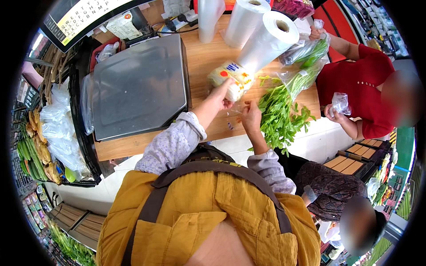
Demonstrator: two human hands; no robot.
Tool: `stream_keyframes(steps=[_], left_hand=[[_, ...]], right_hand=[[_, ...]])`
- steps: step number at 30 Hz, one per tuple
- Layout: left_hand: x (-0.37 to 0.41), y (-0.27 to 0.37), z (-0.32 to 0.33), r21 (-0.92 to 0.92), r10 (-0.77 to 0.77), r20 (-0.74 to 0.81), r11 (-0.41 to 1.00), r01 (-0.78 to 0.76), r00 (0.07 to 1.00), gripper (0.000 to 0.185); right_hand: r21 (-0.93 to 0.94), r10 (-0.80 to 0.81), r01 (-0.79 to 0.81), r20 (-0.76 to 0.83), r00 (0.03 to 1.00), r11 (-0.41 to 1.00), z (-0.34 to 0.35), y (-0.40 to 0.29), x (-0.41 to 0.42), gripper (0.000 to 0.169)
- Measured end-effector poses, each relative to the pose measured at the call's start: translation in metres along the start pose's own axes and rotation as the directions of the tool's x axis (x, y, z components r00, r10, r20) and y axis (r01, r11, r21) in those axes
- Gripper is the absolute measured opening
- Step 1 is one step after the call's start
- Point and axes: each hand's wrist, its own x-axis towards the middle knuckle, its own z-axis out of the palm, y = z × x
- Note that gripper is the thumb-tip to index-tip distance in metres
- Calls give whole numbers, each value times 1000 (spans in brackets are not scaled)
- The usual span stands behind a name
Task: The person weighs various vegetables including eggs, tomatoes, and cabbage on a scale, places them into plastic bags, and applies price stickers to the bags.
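Note:
A pale, round vegetable, which looks like a cabbage, is wrapped in a printed plastic bag (233, 78) on the wooden table. My left hand (222, 94) grips the bag's near side, its fingertips partly hidden by the bundle. Close by on the right, my right hand (252, 116) pinches a thin, clear end of the plastic. Just beyond my right hand lies leafy celery (283, 116), its stalks inside a clear bag. To the left of my left hand sits a flat metal weighing scale (139, 86).
Plastic bag rolls (276, 36) stand at the table's (206, 131) back. A screen (86, 20) rises behind the scale. One person in red (356, 83) holds bagged greens (313, 55) at right; another person (332, 183) is nearer me. A black crate (76, 133) stands left.

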Motion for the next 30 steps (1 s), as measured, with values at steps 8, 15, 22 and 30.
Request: stream_keyframes(steps=[8, 15, 22, 30], left_hand=[[-16, 14, -21, -28, -72, 56, 997, 74, 996, 60], [-26, 5, -17, 20, 64, 78, 998, -66, 995, 60], [-43, -17, -21, 111, 135, 89, 983, -144, 987, 56], [-110, -51, -25, 101, 686, 177, 700, -707, 706, 74]], right_hand=[[159, -151, 150, -9, 989, 976, -29, -43, 19, 25], [159, -321, 311, 37, 946, 937, -30, -71, 40, 37], [360, -185, 117, 162, 969, 926, -20, -53, 59, 29], [643, 66, -219, 253, 965, 734, -52, -78, 49, 33]])
